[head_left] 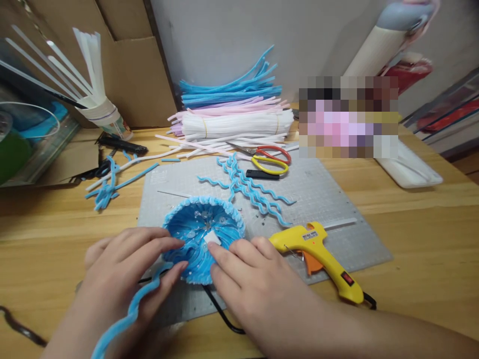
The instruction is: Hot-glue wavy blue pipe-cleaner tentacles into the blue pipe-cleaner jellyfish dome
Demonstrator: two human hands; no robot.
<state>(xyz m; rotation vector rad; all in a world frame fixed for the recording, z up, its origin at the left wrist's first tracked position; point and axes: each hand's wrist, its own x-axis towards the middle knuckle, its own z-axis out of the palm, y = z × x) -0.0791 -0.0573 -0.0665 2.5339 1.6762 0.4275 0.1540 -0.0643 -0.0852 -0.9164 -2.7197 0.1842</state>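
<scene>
A dome-shaped blue pipe-cleaner bowl (194, 212) lies with its hollow side up on the grey cutting mat (359, 259). Thin glue strings and clear blobs show inside. My left hand (138, 264) grips its left side, fingertips inside, and a wavy blue pipe cleaner (129, 319) passes between thumb and fingers toward me. My right hand (250, 279) holds the near right side, with the index fingertip on a small white square (212, 238) inside. To the right, a yellow hot glue gun (318, 249) rests on its wire stand.
Behind the bowl lie wavy blue pipe-cleaner strands (258, 194) and scissors (271, 158) with red and yellow handles. Bundled pipe cleaners (235, 122) are stacked against the wall. A paper cup (107, 119) of glue sticks stands at left, near blue scraps (107, 192). A black cord (220, 309) runs below the bowl.
</scene>
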